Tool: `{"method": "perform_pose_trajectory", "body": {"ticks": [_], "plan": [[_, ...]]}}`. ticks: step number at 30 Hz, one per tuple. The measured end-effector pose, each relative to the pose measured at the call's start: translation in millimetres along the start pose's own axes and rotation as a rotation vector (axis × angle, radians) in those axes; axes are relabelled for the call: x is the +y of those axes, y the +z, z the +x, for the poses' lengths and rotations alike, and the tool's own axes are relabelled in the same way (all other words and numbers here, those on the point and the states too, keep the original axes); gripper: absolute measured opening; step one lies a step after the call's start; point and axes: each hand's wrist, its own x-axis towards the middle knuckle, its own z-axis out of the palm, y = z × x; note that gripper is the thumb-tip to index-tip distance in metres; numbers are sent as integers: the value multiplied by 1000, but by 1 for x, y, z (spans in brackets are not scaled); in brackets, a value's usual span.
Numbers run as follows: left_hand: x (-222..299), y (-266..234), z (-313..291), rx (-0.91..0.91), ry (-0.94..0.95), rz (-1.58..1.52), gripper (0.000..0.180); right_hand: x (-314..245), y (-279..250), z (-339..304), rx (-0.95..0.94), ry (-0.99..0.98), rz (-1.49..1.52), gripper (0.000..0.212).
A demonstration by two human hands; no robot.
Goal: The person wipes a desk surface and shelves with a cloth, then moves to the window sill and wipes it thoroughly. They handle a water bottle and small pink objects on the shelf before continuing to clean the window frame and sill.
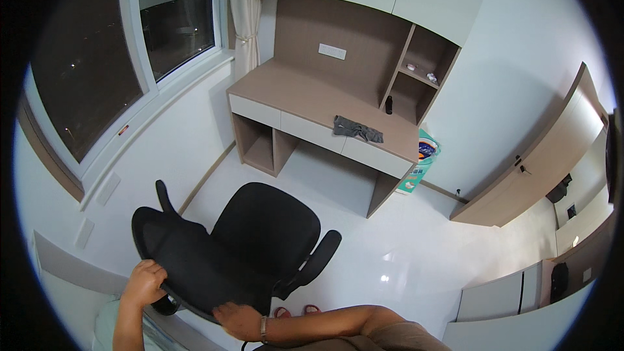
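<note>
A black office chair with armrests stands on the pale floor, its seat facing the desk and its backrest toward me. My left hand grips the left end of the backrest's near edge, fingers curled over it. Farther right along that edge, my right hand is closed on the rim, with a band around the wrist. Part of the chair's base is hidden beneath the backrest and seat. The wood-coloured desk lies beyond the chair, with a crumpled dark grey cloth on its front edge.
A window and sill run along the left wall. Beside the desk's right end sits a green and white box. A wooden door stands ajar at the right. Red slippers show near my right forearm. Low cabinets are at lower right.
</note>
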Motion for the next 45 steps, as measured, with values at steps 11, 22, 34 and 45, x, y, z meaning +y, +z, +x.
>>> {"method": "perform_pose_trajectory", "body": {"ticks": [11, 22, 34, 45], "plan": [[7, 44, -147, 300, -384, 90, 27, -62, 44, -5, -157, -352, 101, 60], [16, 54, -179, 439, -539, -50, 19, -20, -24, -25, -315, -221, 114, 64], [108, -2, 75, 421, -238, -336, 32, 100, -114, -77, 6, -36, -19, 61], [250, 106, 412, 149, 126, -563, 36, 364, -294, -211, 296, 433, -18, 59]]}}
